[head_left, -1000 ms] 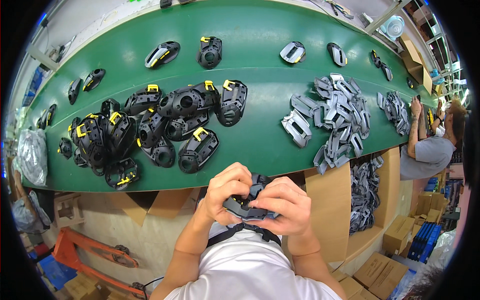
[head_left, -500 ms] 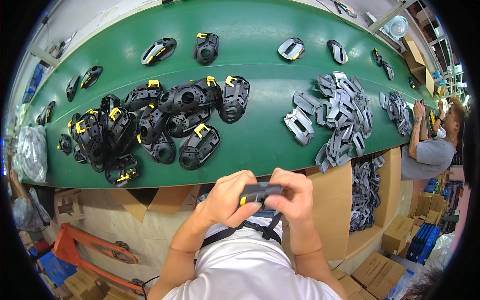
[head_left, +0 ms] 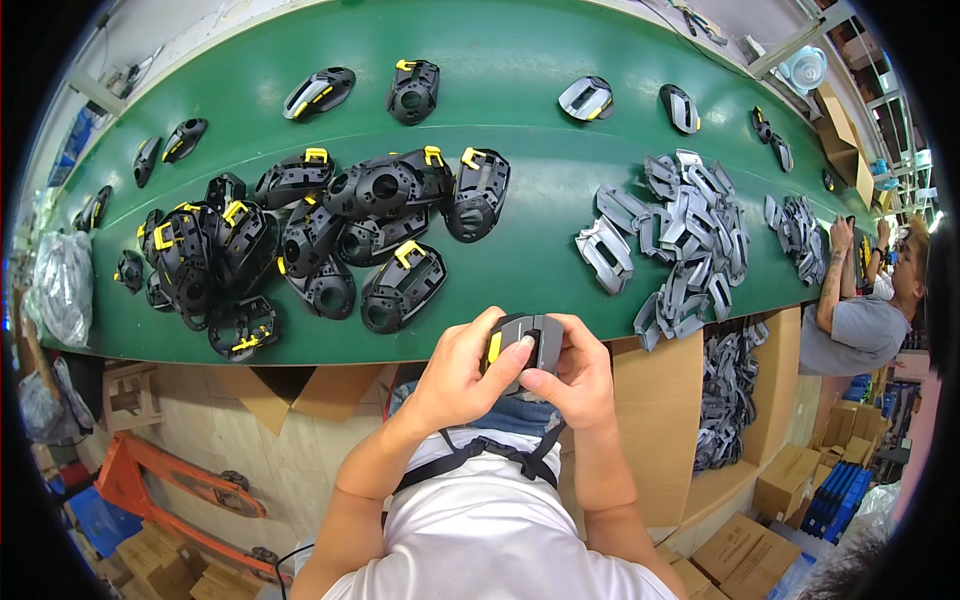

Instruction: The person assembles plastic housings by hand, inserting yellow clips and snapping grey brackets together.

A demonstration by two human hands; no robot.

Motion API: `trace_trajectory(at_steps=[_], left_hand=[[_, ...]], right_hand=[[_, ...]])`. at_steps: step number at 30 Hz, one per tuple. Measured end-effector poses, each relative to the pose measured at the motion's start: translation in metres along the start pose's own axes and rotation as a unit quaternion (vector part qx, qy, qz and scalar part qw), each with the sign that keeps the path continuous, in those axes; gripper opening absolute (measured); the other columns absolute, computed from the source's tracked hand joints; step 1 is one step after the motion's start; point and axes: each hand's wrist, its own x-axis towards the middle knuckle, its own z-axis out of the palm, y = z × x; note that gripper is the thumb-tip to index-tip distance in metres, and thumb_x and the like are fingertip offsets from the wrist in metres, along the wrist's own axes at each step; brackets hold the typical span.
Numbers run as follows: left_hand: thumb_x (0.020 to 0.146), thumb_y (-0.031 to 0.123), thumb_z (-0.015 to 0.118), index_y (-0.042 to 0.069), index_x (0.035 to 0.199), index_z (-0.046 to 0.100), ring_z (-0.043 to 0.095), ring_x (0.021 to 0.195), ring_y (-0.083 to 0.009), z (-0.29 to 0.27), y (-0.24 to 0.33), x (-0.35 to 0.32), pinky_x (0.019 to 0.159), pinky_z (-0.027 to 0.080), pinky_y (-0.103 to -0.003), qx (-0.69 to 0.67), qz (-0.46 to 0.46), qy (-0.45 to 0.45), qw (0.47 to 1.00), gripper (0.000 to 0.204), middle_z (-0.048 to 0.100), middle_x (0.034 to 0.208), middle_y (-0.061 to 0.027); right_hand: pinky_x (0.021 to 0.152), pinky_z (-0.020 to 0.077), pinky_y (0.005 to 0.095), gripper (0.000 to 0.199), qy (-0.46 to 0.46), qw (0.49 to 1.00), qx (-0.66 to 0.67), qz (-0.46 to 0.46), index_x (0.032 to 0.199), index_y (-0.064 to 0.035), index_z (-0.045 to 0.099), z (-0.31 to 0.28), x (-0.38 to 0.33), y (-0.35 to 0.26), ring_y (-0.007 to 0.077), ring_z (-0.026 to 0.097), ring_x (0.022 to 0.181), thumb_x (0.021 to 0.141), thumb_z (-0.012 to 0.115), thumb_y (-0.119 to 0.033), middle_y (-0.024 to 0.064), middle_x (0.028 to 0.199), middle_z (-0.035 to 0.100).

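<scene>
Just in front of the table's near edge, both hands hold one dark grey and black plastic housing (head_left: pixel 518 328) with a yellow piece on its left side. My left hand (head_left: pixel 458 372) wraps its left side, thumb lying across its face. My right hand (head_left: pixel 582 378) grips the right side, thumb at the lower edge; its fingers are partly hidden behind the part. Beyond my hands to the left lies a heap of black plastic housings (head_left: pixel 384 190) with yellow clips. To the right rests a pile of grey plastic frames (head_left: pixel 690 225).
Several part-assembled housings (head_left: pixel 320 94) stand along the far side of the green table (head_left: pixel 520 270). An open cardboard box (head_left: pixel 655 420) of grey frames sits below its right edge. A co-worker (head_left: pixel 860 320) works at far right. An orange pallet jack (head_left: pixel 170 475) stands on the floor at left.
Both hands have turned the housing so its broad face shows, and lifted it slightly toward the table. My left thumb has moved onto its face. The view has shifted a little.
</scene>
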Motion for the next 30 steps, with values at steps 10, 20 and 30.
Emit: trace_trajectory(at_steps=[10, 20, 30], left_hand=[[0.090, 0.023, 0.061, -0.002, 0.116, 0.050, 0.051, 0.093, -0.0089, -0.001, -0.007, 0.006, 0.082, 0.044, -0.026, -0.248, -0.100, -0.055, 0.962, 0.038, 0.056, 0.102, -0.0040], [0.085, 0.014, 0.066, -0.001, 0.111, 0.050, 0.051, 0.094, -0.0085, 0.003, -0.008, 0.000, 0.083, 0.044, -0.026, -0.233, -0.084, -0.028, 0.968, 0.034, 0.057, 0.100, -0.0052], [0.085, 0.013, 0.065, -0.002, 0.110, 0.050, 0.052, 0.089, -0.0082, 0.003, -0.008, -0.002, 0.078, 0.045, -0.025, -0.312, -0.076, -0.011, 0.947, 0.032, 0.058, 0.096, -0.0049]], right_hand=[[0.092, 0.0420, 0.0305, 0.054, -0.010, 0.989, 0.141, 0.047, 0.131, 0.0058, 0.040, -0.008, 0.005, 0.003, 0.0158, 0.054, 0.104, 0.088, 0.062, -0.017, 0.0121, 0.117, 0.055], [0.098, 0.0391, 0.0314, 0.071, -0.017, 0.991, 0.131, 0.016, 0.135, 0.0054, 0.035, 0.001, 0.003, -0.004, 0.0181, 0.050, 0.114, 0.075, 0.072, -0.002, 0.0132, 0.122, 0.053], [0.105, 0.0315, 0.0345, 0.068, -0.068, 0.987, 0.137, -0.041, 0.135, 0.0053, 0.037, -0.001, 0.000, -0.014, 0.0209, 0.045, 0.122, 0.077, 0.071, -0.003, 0.0129, 0.129, 0.049]])
